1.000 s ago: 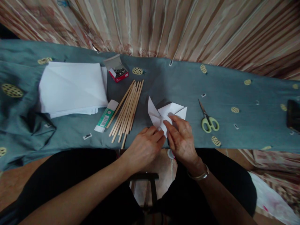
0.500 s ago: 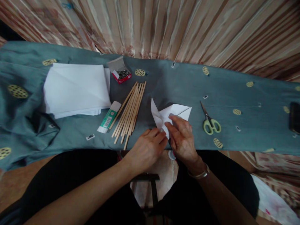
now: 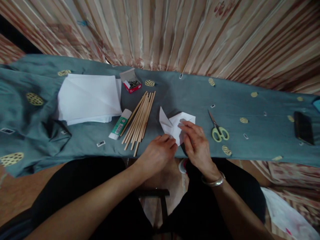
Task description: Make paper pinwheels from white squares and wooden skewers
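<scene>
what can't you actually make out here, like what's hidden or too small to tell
Head view only:
- Near part of the folded paper: covered by the left hand and right hand.
- Contents of the small red box: too small to identify.
- Label on the glue stick: too small to read.
- Dark flat object: too dim to identify.

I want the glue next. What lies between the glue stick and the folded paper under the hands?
In the head view, a bundle of wooden sticks lies between the glue stick and the folded paper.

Matt white folded paper, bare wood sticks, matt cloth, prob. plastic-handled scissors.
</scene>
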### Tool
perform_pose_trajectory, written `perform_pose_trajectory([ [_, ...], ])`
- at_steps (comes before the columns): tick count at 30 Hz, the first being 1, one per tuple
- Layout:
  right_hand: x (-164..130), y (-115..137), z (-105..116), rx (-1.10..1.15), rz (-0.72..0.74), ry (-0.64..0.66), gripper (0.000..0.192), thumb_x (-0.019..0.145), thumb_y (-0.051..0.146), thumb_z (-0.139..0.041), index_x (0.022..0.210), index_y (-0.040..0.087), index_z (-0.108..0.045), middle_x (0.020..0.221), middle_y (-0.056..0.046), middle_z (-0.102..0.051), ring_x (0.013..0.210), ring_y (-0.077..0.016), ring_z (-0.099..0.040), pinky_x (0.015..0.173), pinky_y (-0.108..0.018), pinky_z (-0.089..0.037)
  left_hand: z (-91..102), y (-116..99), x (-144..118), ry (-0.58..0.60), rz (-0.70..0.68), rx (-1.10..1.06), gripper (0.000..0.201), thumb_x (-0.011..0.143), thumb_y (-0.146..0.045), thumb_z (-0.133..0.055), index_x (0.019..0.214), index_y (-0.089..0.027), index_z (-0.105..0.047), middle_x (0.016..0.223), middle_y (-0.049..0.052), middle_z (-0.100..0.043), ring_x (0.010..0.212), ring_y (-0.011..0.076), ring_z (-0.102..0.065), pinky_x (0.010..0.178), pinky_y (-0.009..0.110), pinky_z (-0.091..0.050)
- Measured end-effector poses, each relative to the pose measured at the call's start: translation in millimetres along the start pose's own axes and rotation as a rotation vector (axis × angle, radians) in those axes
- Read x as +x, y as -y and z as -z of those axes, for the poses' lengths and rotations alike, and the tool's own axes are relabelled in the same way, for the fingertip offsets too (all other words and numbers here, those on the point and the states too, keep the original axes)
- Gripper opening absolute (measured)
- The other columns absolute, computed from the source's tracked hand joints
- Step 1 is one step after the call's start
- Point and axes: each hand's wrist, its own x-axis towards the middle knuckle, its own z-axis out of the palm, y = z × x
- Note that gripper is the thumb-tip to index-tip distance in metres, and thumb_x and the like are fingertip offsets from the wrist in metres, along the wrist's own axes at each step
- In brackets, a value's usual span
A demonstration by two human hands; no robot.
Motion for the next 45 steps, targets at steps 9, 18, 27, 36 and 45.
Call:
perform_pose_trajectory([
  [9, 36, -43, 7, -0.046, -0.02, 0.018, 0.041, 0.096, 0.031, -0.044, 0.13, 0.013, -0.058, 0.125, -0.016, -0.067, 0.117, -0.0281, -0.061, 0.102, -0.051, -0.047, 8.7, 3, -3, 0.03, -0.017, 0.028, 0.011, 0.092, -0.014, -0.053, 0.099, -0.011, -0.062, 0.103, 0.009, -0.065, 0.1, 0.0222, -0.058, 0.083, 0.036, -0.051],
  [18, 9, -54, 35, -0.007, -0.346, -0.072, 0.036, 0.084, 0.041, -0.06, 0.109, 0.018, -0.071, 0.085, -0.007, -0.076, 0.077, -0.0241, -0.071, 0.076, -0.041, -0.056, 13.2, 35, 15, -0.129, 0.044, 0.12, 0.02, 0.091, -0.008, -0.051, 0.101, -0.011, -0.068, 0.118, 0.012, -0.067, 0.107, 0.025, -0.06, 0.087, 0.04, -0.053],
  [27, -19, -14, 47, 0.101, -0.432, 0.183, 0.047, 0.088, 0.046, -0.058, 0.12, 0.013, -0.063, 0.059, 0.0, -0.069, 0.043, -0.0157, -0.058, 0.048, -0.029, -0.047, 15.7, 21, 20, -0.22, 0.016, 0.044, 0.021, 0.093, -0.021, -0.053, 0.107, -0.011, -0.066, 0.115, 0.013, -0.066, 0.108, 0.0257, -0.057, 0.092, 0.042, -0.051],
  [36, -24, -22, 55, -0.113, -0.151, -0.104, 0.025, 0.094, 0.037, -0.054, 0.098, 0.02, -0.071, 0.091, -0.007, -0.077, 0.082, -0.0233, -0.072, 0.078, -0.036, -0.056, -8.1, -1, 9, -0.039, -0.051, -0.034, 0.023, 0.088, -0.032, -0.064, 0.099, -0.012, -0.062, 0.107, 0.011, -0.065, 0.099, 0.0256, -0.058, 0.085, 0.04, -0.053],
  [45, -21, -13, 53, -0.017, -0.036, -0.077, 0.018, 0.093, 0.022, -0.056, 0.105, 0.018, -0.07, 0.096, -0.006, -0.077, 0.088, -0.021, -0.07, 0.082, -0.034, -0.055, -9.6, -3, 9, -0.072, -0.053, 0.016, 0.014, 0.091, -0.026, -0.06, 0.096, -0.013, -0.063, 0.101, 0.008, -0.066, 0.093, 0.0238, -0.058, 0.078, 0.036, -0.053],
])
